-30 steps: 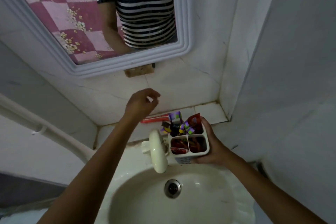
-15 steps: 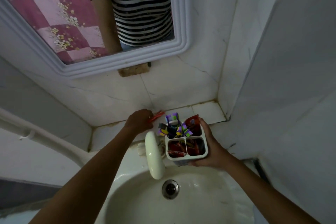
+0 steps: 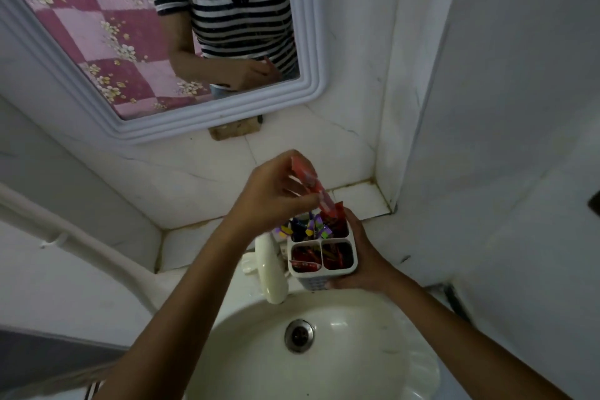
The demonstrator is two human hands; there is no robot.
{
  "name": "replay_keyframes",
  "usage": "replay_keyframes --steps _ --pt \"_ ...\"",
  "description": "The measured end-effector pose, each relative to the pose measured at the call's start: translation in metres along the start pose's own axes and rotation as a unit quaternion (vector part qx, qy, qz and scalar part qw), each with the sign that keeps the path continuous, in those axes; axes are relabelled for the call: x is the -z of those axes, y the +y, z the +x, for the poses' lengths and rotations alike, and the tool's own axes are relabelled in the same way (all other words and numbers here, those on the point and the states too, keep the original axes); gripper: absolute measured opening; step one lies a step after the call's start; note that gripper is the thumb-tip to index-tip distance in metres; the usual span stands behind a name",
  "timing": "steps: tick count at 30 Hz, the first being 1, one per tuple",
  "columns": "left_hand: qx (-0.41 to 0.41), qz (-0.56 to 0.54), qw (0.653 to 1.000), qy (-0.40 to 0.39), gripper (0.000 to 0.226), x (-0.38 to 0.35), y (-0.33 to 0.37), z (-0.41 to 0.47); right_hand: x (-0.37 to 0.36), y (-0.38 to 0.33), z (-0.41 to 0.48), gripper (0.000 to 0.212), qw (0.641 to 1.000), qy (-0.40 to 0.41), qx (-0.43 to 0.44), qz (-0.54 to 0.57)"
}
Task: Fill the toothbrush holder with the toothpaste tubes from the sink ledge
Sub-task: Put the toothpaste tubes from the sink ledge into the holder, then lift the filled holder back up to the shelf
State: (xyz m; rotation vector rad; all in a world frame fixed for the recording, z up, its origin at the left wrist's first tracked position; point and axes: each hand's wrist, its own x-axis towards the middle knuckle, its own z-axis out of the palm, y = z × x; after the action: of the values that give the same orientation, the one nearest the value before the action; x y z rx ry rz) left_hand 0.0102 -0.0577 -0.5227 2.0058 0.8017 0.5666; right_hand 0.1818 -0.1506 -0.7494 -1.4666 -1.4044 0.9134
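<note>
My right hand [image 3: 363,256] grips a white four-compartment toothbrush holder [image 3: 337,273] above the sink's back edge. Its compartments hold red tubes and purple-and-yellow ones. My left hand [image 3: 272,195] pinches a red toothpaste tube [image 3: 313,187] tilted, its lower end over the holder's far right compartment, touching the red tube that stands there. The white tiled sink ledge [image 3: 360,200] lies behind the holder, partly hidden by my hands.
A cream faucet [image 3: 271,269] stands just left of the holder. The white basin [image 3: 373,344] with its metal drain [image 3: 299,335] is below. A white-framed mirror [image 3: 311,42] hangs on the tiled wall. A white pipe [image 3: 74,243] runs at left.
My left hand reached down to the ledge, took the red tube, and lifted it up and right over the holder. My right hand kept the holder in place.
</note>
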Motion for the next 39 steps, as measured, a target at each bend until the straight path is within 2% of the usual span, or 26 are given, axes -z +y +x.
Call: replay_keyframes --steps 4,9,13,16,19,24,27,29,31,35,37,39 --pt "-0.009 0.112 0.992 -0.061 0.028 -0.033 -0.006 -0.003 0.000 -0.004 0.002 0.154 1.000 0.004 0.003 -0.017" --pt "-0.021 0.273 0.956 -0.106 0.030 -0.059 -0.024 0.000 0.001 -0.003 0.001 0.155 1.000 -0.003 0.005 -0.006" --pt "-0.004 0.225 0.970 -0.091 0.042 -0.049 -0.019 -0.003 -0.001 -0.001 -0.001 0.154 1.000 0.002 0.005 0.000" --pt "0.046 0.160 0.986 -0.018 0.036 -0.025 -0.022 -0.008 -0.003 0.001 -0.004 0.153 1.000 0.017 0.008 0.010" --pt "0.084 0.144 0.985 0.055 0.030 0.001 -0.035 -0.014 -0.004 -0.003 -0.009 0.145 0.999 0.043 0.014 0.013" --pt "0.164 0.178 0.970 0.010 0.041 0.025 -0.036 -0.026 0.016 -0.043 -0.011 0.143 0.993 0.100 0.064 0.023" --pt "0.164 0.113 0.980 -0.010 0.053 0.028 -0.009 -0.033 0.042 -0.089 0.002 0.144 0.982 0.149 0.110 0.022" --pt "0.125 0.031 0.992 -0.001 0.052 0.033 0.023 -0.035 0.062 -0.136 0.013 0.141 0.970 0.179 0.159 0.041" --pt "0.066 -0.039 0.996 0.046 0.048 0.045 0.065 -0.034 0.082 -0.194 0.021 0.139 0.951 0.216 0.212 0.059" --pt "-0.087 -0.123 0.982 0.112 0.041 0.094 0.158 -0.024 0.124 -0.327 0.032 0.131 0.894 0.306 0.321 0.066" --pt "-0.187 -0.113 0.968 0.125 0.042 0.127 0.208 -0.021 0.147 -0.397 0.036 0.124 0.861 0.341 0.367 0.082" --pt "-0.291 -0.035 0.944 0.151 0.043 0.159 0.257 -0.016 0.170 -0.465 0.041 0.122 0.834 0.366 0.405 0.085"
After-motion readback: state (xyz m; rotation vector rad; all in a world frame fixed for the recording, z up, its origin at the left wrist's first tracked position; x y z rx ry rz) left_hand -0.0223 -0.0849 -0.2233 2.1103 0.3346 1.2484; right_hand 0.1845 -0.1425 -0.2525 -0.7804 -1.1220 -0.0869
